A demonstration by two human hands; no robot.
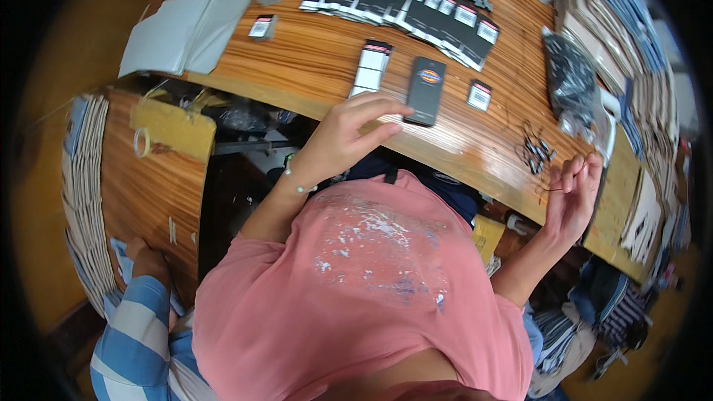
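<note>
At the table's front edge, my left hand has its thumb and forefinger apart. The forefinger's tip reaches the lower left edge of a stack of dark grey hang tags; nothing shows between the fingers. To the right, my right hand is raised with its fingers drawn together on a thin black tag string, which trails off to the left. A small tangle of black tag strings lies just beyond that hand. White labels with a black top lie left of the grey tags, and a small stack of barcode stickers sits to their right.
A fanned row of black barcoded tags spans the table's far side. Two small label stacks and white sheets lie left. A plastic bag of black strings and folded garments are right. Another person's striped sleeve is at lower left.
</note>
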